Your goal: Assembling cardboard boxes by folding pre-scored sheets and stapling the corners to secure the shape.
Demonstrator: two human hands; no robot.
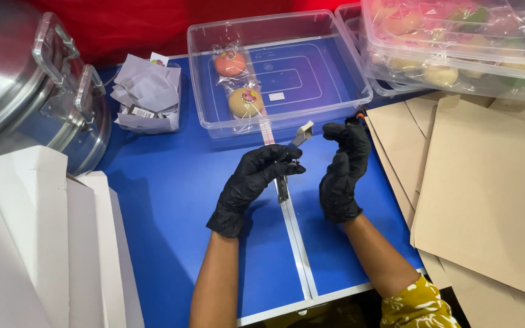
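Two gloved hands work just in front of the clear tub (214, 115): left hand (253, 182) pinches a metal stapler (291, 159), right hand (344, 170) curls loosely, seemingly empty. Slick gloves could probably let it slip, or pinch a fingertip.

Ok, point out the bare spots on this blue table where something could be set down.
The widest bare patch of blue table lies between the white folded boxes and the left hand, below the box of paper scraps. A smaller strip lies under the right hand, beside the brown cardboard sheets. The far edge is crowded by the clear tub and the steel pot.
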